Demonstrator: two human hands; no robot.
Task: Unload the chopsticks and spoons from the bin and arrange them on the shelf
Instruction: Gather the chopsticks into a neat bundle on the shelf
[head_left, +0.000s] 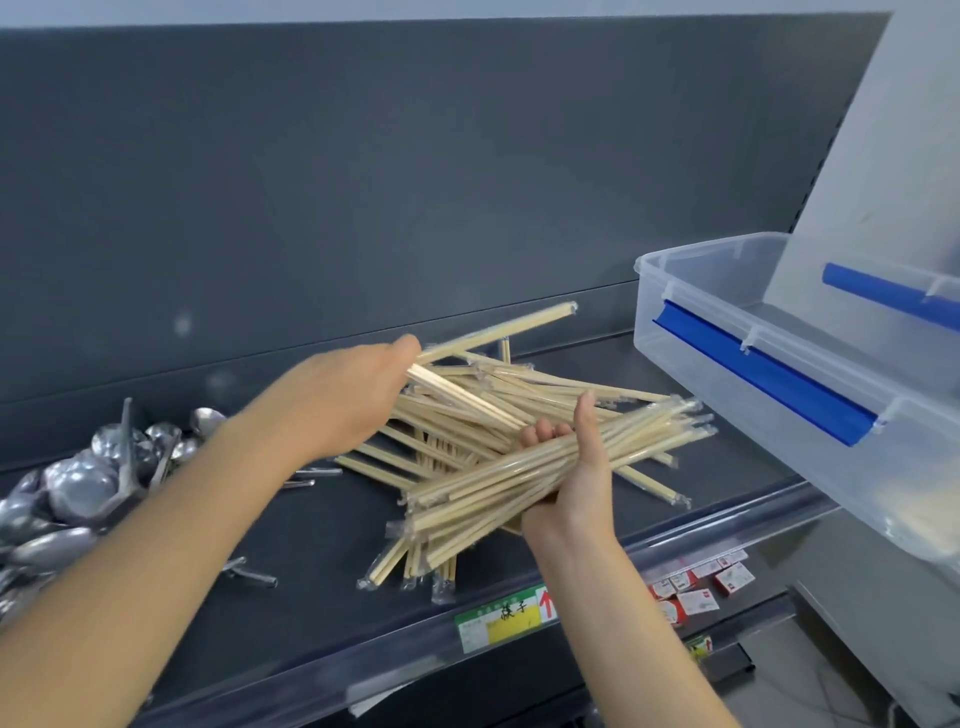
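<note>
right hand (576, 483) clamped round bundle of plastic-wrapped pale wooden chopsticks (493, 493), likely to keep ends aligned; left hand (353, 400) pinching another pair (498, 332) off loose pile (467, 400) between both, on dark grey shelf (322, 525).

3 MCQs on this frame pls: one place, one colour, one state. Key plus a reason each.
1. Where are the spoons?
A) on a lower shelf
B) on the shelf, left of the chopsticks
C) on the floor

2. What colour are the latches on the bin?
A) red
B) blue
C) green

3. What is the right hand doing?
A) hanging open and empty
B) holding a bundle of chopsticks
C) resting on the bin

Key:
1 B: the spoons are heaped at the shelf's left end, beside the chopsticks.
2 B: both latches on the clear bin are blue.
3 B: its fingers curl round the bundle.
</note>
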